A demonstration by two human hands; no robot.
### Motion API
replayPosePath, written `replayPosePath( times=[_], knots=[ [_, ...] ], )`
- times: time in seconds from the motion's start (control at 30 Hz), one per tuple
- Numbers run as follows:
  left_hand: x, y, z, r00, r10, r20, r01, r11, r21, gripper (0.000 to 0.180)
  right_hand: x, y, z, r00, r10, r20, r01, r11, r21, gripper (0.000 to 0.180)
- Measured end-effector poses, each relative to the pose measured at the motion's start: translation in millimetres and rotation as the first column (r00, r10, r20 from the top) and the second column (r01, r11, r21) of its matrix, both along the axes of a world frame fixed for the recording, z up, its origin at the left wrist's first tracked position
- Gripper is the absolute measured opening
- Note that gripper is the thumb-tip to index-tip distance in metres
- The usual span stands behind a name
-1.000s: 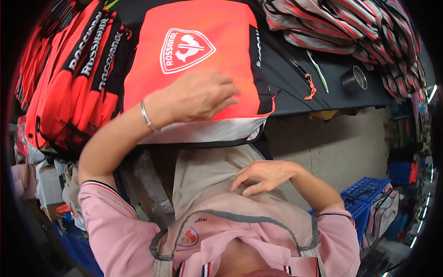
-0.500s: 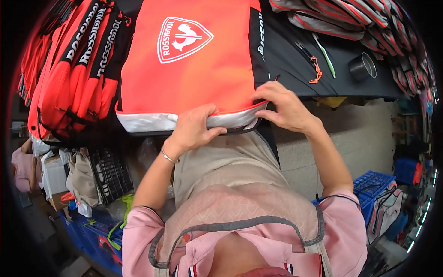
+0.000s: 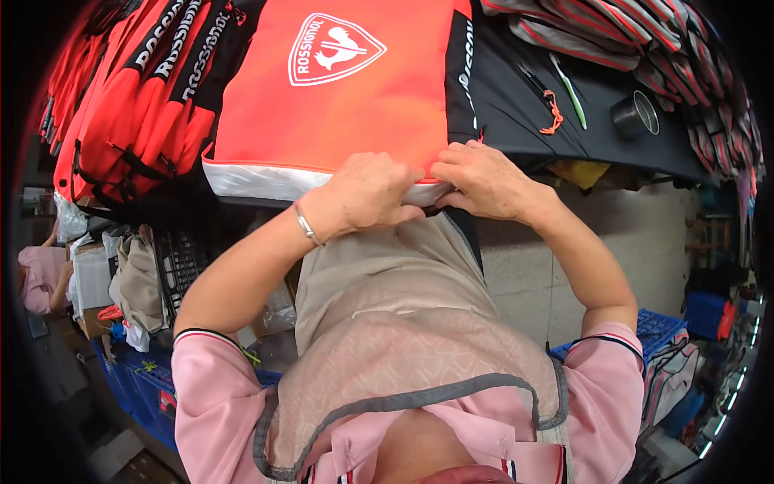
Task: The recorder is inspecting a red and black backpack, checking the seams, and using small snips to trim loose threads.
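Note:
A large orange bag (image 3: 339, 105) with a white shield logo, a white bottom band and a black side panel lies flat on the black table (image 3: 597, 137) in front of me. My left hand (image 3: 367, 194) grips its near white edge, fingers curled over the band. My right hand (image 3: 484, 181) pinches the same edge just to the right, near the black side panel. Both hands sit close together at the table's near edge. A silver bracelet (image 3: 305, 224) circles my left wrist.
A stack of folded orange and black bags (image 3: 137, 97) lies at the left. A pile of grey and red bags (image 3: 637, 40) fills the back right. A black pen with an orange cord (image 3: 542, 93), a green pen (image 3: 569, 89) and a tape roll (image 3: 633, 113) lie on the table. Blue crates (image 3: 661, 331) stand below.
Both hands have come closer together on the bag's near edge. A second ago the left hand lay flat on the bag and the right hand was at my chest.

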State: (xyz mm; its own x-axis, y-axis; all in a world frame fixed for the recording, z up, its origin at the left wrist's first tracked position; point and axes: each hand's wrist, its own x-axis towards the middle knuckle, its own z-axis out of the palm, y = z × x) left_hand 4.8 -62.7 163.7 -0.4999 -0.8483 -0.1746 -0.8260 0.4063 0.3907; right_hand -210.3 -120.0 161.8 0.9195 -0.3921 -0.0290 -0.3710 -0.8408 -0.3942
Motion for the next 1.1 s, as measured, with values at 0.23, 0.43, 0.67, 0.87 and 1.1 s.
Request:
replayPosePath(
  times=[0.23, 0.43, 0.67, 0.87, 1.1],
  knots=[
    [25.9, 3.7, 87.6, 0.994, -0.109, 0.028, 0.111, 0.988, -0.107, 0.025, 11.4, 2.0, 63.1, 0.986, 0.082, 0.142, -0.09, 0.995, 0.046, 0.035],
    [40.2, 0.8, 137.1, 0.995, -0.094, 0.029, 0.09, 0.753, -0.652, 0.026, 34.0, -6.4, 106.3, 0.9, 0.118, 0.419, 0.081, 0.9, -0.428, 0.028],
    [50.6, -12.2, 164.9, 0.995, -0.01, -0.097, -0.088, 0.319, -0.944, 0.033, 71.7, -33.2, 132.8, 0.726, 0.313, 0.612, 0.343, 0.607, -0.717, 0.016],
    [59.6, -25.5, 174.3, 0.972, 0.035, -0.231, -0.232, 0.259, -0.938, 0.032, 89.6, -61.3, 145.3, 0.656, 0.46, 0.598, 0.44, 0.411, -0.798, 0.021],
    [63.6, -24.2, 182.8, 0.837, 0.005, -0.547, -0.424, 0.637, -0.643, 0.029, 88.5, -79.5, 155.7, 0.647, 0.493, 0.581, 0.503, 0.297, -0.812, 0.028]
  ],
)
